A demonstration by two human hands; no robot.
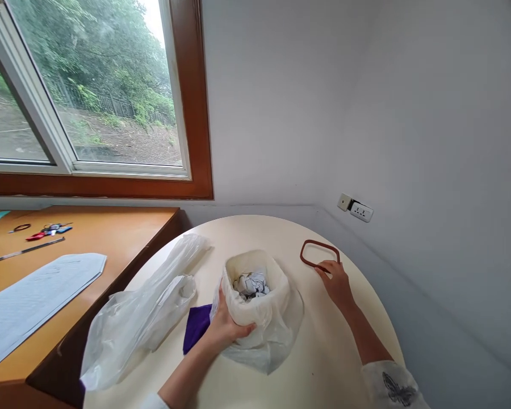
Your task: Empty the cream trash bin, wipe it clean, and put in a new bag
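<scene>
A small trash bin (255, 312) lined with a translucent white plastic bag stands on the round table. Crumpled paper (252, 285) lies inside it, and the bag hangs folded over its rim. My left hand (227, 325) grips the bin's near left side, thumb across the front and fingers partly hidden behind the plastic. Farther right, my right hand (335, 282) pinches the near edge of a brown rounded rectangular ring (322, 244), close to the tabletop. Part of a purple cloth (197, 325) shows beside the bin, under my left wrist.
Loose plastic bags (140, 312) spread over the left of the cream round table (323, 352). A wooden desk (123, 227) adjoins it, bearing paper sheets (38, 307), a pen (30, 249) and small items. A wall socket (361, 212) sits behind the table.
</scene>
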